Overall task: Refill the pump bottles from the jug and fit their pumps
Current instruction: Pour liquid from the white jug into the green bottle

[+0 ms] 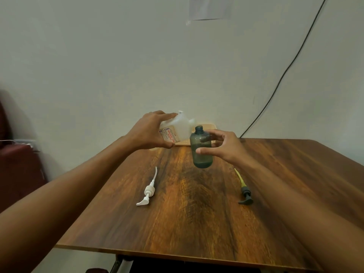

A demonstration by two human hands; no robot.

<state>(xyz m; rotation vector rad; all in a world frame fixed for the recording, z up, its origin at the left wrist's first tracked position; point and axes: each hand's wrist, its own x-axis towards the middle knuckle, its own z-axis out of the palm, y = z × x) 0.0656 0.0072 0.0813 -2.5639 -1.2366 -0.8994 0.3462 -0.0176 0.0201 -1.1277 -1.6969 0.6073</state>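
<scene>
Head view: translucent jug (178, 128) tilted; smoky round-shouldered bottle (201, 148) upright

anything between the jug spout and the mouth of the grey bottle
Nothing visible. The grey bottle, held by the right hand, has an open neck with no pump on it, and the jug in the left hand tilts close beside it. The white pump and dark pump lie on the table.

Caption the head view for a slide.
Left hand tilts jug toward the open grey bottle in right hand; white pump and dark pump lie on table.
</scene>
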